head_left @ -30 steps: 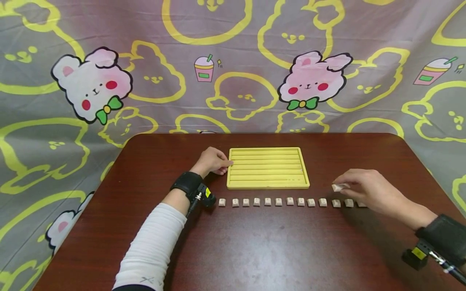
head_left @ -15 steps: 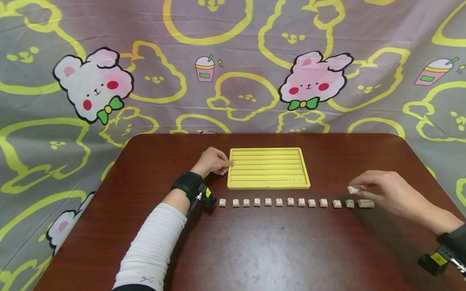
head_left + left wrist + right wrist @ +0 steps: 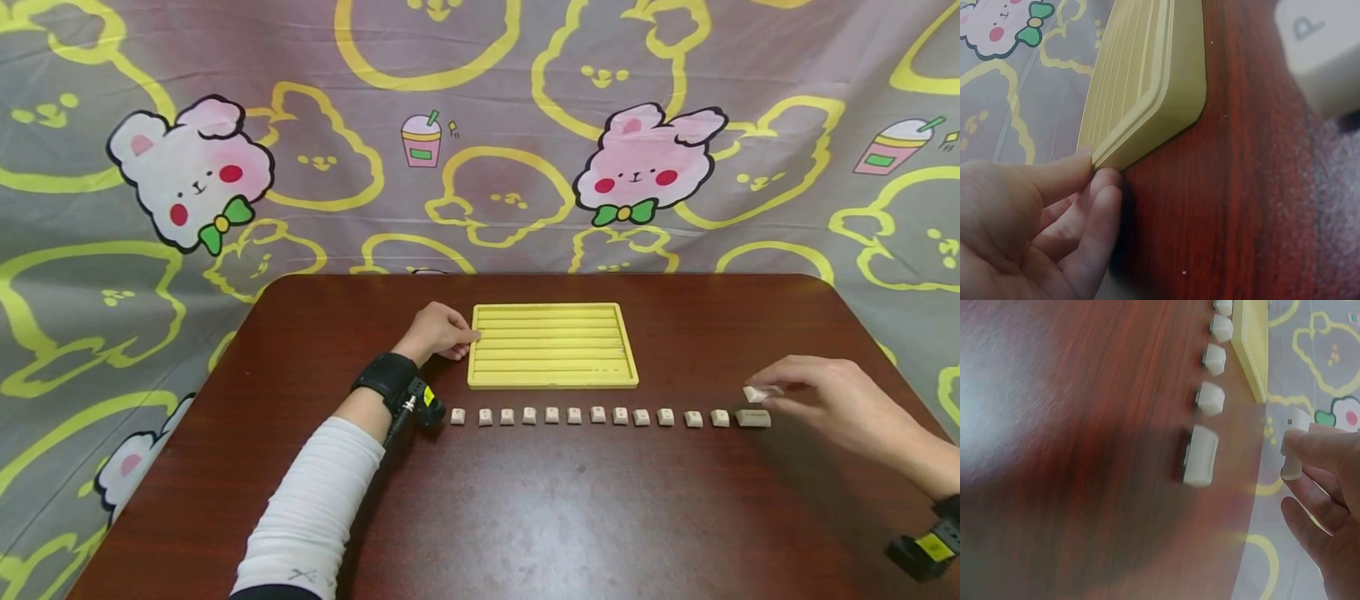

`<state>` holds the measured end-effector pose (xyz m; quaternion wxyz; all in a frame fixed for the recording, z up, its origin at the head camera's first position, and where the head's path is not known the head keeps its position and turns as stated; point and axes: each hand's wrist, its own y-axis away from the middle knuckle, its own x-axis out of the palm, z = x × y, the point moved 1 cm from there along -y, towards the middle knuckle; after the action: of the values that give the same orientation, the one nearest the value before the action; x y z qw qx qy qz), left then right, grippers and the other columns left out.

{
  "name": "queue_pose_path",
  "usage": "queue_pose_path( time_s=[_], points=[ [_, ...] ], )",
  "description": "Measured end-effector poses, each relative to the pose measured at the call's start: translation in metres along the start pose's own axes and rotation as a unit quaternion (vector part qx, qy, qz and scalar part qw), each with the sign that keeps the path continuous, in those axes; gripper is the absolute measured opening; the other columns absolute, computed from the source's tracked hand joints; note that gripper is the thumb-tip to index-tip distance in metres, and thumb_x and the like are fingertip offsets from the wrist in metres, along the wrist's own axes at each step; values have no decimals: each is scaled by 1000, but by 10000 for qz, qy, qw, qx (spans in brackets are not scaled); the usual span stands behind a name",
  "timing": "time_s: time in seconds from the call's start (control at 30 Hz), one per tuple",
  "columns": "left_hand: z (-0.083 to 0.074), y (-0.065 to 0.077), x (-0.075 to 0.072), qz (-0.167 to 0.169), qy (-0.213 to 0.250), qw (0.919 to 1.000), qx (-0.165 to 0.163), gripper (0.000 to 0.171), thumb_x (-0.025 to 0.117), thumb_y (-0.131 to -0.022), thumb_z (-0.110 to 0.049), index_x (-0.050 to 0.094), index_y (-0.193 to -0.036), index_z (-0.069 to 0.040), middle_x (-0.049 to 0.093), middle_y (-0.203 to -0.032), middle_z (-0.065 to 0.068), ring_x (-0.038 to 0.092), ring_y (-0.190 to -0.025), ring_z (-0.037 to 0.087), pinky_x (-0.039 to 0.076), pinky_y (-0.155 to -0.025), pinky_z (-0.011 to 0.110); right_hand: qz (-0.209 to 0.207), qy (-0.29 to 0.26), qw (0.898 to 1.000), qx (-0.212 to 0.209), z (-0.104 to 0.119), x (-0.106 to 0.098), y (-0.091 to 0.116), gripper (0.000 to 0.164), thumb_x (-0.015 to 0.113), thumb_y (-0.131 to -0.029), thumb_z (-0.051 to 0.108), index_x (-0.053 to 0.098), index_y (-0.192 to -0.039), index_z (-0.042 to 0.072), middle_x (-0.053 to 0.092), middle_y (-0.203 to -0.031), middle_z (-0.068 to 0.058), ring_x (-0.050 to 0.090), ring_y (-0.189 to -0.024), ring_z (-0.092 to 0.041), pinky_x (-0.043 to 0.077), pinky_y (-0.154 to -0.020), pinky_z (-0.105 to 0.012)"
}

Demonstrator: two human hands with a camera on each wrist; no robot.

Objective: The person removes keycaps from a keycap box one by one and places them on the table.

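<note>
My left hand [image 3: 437, 330] pinches the left edge of a yellow ridged tray [image 3: 551, 342], thumb on the rim and fingers beneath it in the left wrist view. A white keycap [image 3: 1294, 467] is pinched between thumb and fingers of my right hand [image 3: 832, 402], held up over the right side of the table. Just below that hand lies a wide keycap [image 3: 753, 418], at the right end of a row of small off-white keycaps [image 3: 574, 417] in front of the tray. One keycap marked P [image 3: 1316, 37] looms close in the left wrist view.
A dark reddish-brown table [image 3: 570, 517] with rounded far corners carries everything. Behind it hangs a grey-pink cloth [image 3: 510, 100] with cartoon prints.
My right hand has moved to the right with the keycap in it, uncovering the wide keycap at the row's end. The left hand stays at the tray.
</note>
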<state>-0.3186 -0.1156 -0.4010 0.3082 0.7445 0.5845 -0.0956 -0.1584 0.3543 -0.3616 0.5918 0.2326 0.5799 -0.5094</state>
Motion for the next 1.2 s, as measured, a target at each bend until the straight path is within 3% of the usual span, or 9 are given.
queue_pose_path(
  time_s=[0.13,0.43,0.7,0.93,1.2],
  points=[
    [-1,0,0,-24,-2,10000,-12,21,76,-89,-17,73,-93,3,65,-66,4,63,-54,10,62,-59,26,-56,65,9997,235,-8,0,7,30,86,-75,15,72,-91,36,67,-85,23,58,-76,10,47,-64,-9],
    [-3,-1,1,-51,-29,10000,-68,20,76,-89,-17,73,-93,2,66,-67,4,64,-55,10,62,-59,26,-121,335,9993,95,-32,-2,19,34,87,-69,9,73,-92,30,71,-85,14,56,-73,11,43,-59,-8],
    [-5,0,1,-3,30,9999,-153,20,75,-89,-17,73,-94,3,66,-67,4,64,-55,10,63,-60,27,-51,179,9991,392,-43,-2,24,32,87,-70,10,73,-89,32,68,-83,18,55,-73,12,42,-61,-6],
    [-6,1,0,28,46,9997,-224,20,75,-89,-17,73,-94,2,66,-68,4,64,-55,10,63,-60,27,200,368,9982,430,-54,3,26,24,86,-73,15,74,-90,27,70,-84,12,53,-72,11,42,-57,-10],
    [-7,0,1,19,8,9998,-207,21,75,-89,-18,73,-94,2,65,-68,4,64,-55,10,62,-59,26,513,481,9953,660,-61,10,29,19,85,-75,18,75,-89,25,71,-85,10,53,-74,11,51,-59,-21]
  ],
)
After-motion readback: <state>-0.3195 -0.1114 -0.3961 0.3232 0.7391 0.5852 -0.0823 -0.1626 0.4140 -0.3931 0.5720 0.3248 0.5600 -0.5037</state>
